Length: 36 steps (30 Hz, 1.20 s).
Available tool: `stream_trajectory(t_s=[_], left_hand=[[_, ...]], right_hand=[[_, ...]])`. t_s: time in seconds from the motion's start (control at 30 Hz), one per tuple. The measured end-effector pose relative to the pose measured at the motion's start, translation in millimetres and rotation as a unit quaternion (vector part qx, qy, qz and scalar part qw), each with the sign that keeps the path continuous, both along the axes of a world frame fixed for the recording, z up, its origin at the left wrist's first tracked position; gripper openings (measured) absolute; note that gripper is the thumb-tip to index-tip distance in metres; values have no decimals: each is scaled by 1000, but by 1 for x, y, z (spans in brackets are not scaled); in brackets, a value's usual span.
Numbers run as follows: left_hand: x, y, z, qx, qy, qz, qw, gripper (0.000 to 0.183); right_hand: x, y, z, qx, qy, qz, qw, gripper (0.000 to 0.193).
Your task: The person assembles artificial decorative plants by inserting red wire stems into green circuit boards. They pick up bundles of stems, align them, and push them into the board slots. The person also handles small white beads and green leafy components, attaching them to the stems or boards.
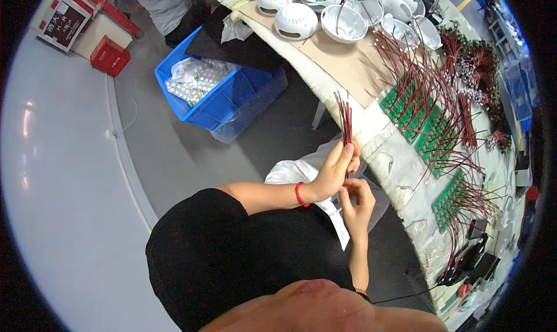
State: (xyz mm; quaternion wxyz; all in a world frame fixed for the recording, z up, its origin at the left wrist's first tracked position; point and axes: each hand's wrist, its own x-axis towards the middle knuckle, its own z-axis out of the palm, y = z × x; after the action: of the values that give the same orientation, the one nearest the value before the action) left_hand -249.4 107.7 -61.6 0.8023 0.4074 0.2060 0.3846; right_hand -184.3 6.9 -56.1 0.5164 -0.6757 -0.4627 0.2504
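Note:
My left hand [335,172], with a red cord bracelet at the wrist, is closed round a bundle of thin dark red wires [344,114]. The wires stand up out of the fist, their pale tips spread a little. Just below it, my right hand [358,207] has its thumb and fingers drawn together by the bundle's lower end. What those fingertips pinch is too small to make out. Both hands are in front of my body, beside the near edge of the workbench [386,158].
Green circuit boards [426,126] trailing red wires lie on the bench, with a smaller board group [448,201] nearer. White domed housings [296,21] stand at the far end. Wire bundles [473,59] lie behind. A blue bin [217,97] sits left; another person [165,7] is beyond.

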Motion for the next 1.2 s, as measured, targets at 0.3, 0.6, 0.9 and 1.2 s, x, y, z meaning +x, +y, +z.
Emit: stream_trajectory(t_s=[0.3,0.6,0.9,1.2], left_hand=[[-3,-1,-5,-6,15,4,1000,31],[-5,0,-11,81,37,-65,994,26],[-1,2,-11,155,66,-80,982,30],[7,19,-2,90,45,-16,995,28]], right_hand=[[-7,9,-2,-49,62,-33,996,10],[10,-4,8,-120,207,6,971,10],[20,-12,5,-114,499,99,853,19],[26,-7,7,-80,526,110,839,25]])
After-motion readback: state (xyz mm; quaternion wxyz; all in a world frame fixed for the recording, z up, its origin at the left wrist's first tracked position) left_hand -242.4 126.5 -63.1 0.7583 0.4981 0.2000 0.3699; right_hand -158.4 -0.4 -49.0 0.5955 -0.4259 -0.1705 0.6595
